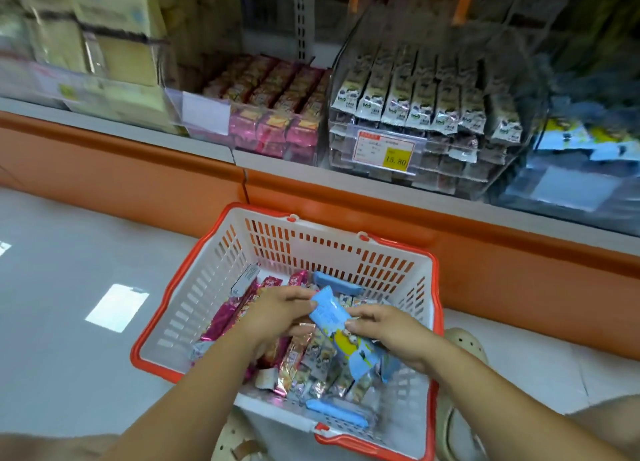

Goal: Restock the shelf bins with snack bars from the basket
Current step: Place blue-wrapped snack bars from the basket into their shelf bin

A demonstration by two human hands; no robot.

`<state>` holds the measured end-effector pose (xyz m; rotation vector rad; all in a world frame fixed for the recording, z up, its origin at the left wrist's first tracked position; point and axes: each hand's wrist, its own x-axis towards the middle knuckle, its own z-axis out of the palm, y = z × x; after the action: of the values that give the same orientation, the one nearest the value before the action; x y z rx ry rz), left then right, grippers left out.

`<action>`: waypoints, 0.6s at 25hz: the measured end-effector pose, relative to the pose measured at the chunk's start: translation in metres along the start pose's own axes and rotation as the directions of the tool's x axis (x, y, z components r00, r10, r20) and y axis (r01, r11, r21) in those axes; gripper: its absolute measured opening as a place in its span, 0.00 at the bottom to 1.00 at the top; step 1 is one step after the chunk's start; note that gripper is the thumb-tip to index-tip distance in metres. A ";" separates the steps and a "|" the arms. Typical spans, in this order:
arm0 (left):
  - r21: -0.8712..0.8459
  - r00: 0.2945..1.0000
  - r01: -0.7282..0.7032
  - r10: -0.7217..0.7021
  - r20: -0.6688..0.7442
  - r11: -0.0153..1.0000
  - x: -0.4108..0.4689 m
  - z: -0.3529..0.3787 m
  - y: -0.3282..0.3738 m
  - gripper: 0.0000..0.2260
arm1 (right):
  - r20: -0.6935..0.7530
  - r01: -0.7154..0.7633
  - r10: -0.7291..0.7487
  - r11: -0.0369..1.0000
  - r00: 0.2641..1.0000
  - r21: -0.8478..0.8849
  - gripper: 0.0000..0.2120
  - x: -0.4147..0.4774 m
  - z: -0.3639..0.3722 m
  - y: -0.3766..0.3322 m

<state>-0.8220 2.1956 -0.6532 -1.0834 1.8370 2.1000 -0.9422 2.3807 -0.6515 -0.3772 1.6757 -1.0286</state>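
Down low, a white basket [332,252] with a red rim sits on the floor [69,270], close to the orange foot of the shelf [138,131]. Both hands are over the basket. The left hand [277,311] pinches the top end of a blue bar [329,318]. The right hand [391,332] pinches the same bar near its middle, so the bar is held between them, a little above the pile. The bar is tilted and has a yellow picture on its lower half. Under the hands lie many more bars. There are pink bars [225,318] on the left side, silver bars [322,360] in the middle, and more blue ones by the far and near walls. On the shelf stand clear bins. The pink bin [270,114] holds rows of pink and red packs. The grey bin [426,110] is full of white and grey packs and has a price tag [386,152] on its front. The right bin [571,148] seems to hold blue packs, but it is blurry there. A pale shoe [464,342] shows just right of the basket.
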 end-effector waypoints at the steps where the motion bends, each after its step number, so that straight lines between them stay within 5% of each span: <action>1: -0.018 0.999 -0.036 0.036 -0.017 0.999 -0.004 0.004 0.013 0.06 | 0.011 0.015 -0.016 0.999 1.000 0.045 0.14 -0.012 -0.007 -0.008; 5: -0.012 0.963 -0.247 0.244 -0.112 0.969 -0.023 0.035 0.081 0.06 | -0.042 0.156 -0.155 0.988 0.987 0.017 0.21 -0.066 -0.038 -0.046; 9: 0.009 0.782 -0.617 0.614 -0.104 0.787 -0.041 0.087 0.168 0.06 | -0.205 0.390 -0.381 0.921 0.902 0.003 0.20 -0.131 -0.097 -0.101; 12: 0.254 0.530 -0.815 0.847 -0.036 0.521 -0.036 0.130 0.232 0.11 | -0.400 0.597 -0.532 0.801 0.746 0.050 0.23 -0.175 -0.160 -0.138; 14: 0.575 0.357 -0.790 0.922 0.150 0.212 -0.022 0.158 0.267 0.18 | -0.585 0.675 -0.547 0.738 0.598 0.001 0.22 -0.182 -0.205 -0.152; 15: 0.689 0.325 -0.723 0.907 0.268 0.056 -0.012 0.172 0.280 0.21 | -0.674 0.677 -0.529 0.734 0.515 -0.058 0.21 -0.178 -0.227 -0.158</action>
<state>-1.0373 2.2887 -0.4227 0.1333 3.5601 1.0200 -1.1190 2.5122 -0.4069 -0.5219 2.0690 -2.0612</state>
